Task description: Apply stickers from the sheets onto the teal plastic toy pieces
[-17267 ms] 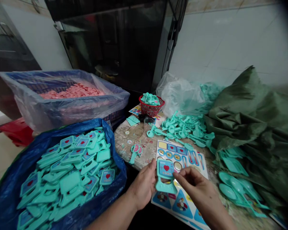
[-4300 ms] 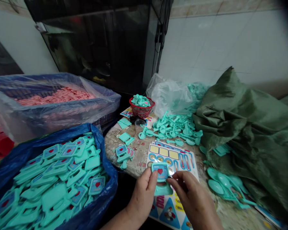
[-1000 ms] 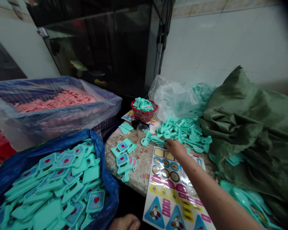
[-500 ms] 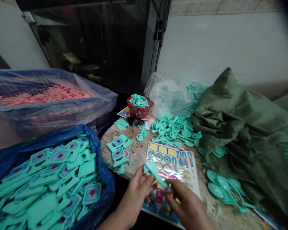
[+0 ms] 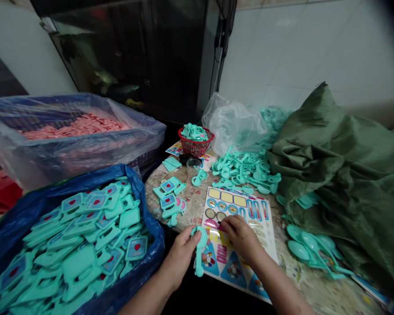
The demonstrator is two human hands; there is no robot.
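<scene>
My left hand (image 5: 184, 247) pinches a teal plastic toy piece (image 5: 200, 253) with a round head and a narrow handle, the handle hanging down. Under my right hand (image 5: 241, 236) lies a sticker sheet (image 5: 231, 264) with yellow, round, striped and triangular stickers. The right fingertips are drawn together at the round and pink stickers in its middle; whatever is between them is hidden. Several teal toy pieces with heart stickers (image 5: 168, 201) rest on the table to the left of the sheet.
A blue-lined bin (image 5: 156, 236) of heart-stickered teal pieces stands at left, with a plastic-covered crate (image 5: 151, 131) of pink pieces behind. On the table are a red basket (image 5: 197, 148), a teal heap (image 5: 246, 170), teal spoons (image 5: 310, 249) and a green sack (image 5: 331, 162).
My hands have moved apart. The right has let go of the teal piece and gone to the sticker sheet; the left keeps the piece, now turned with its handle downward.
</scene>
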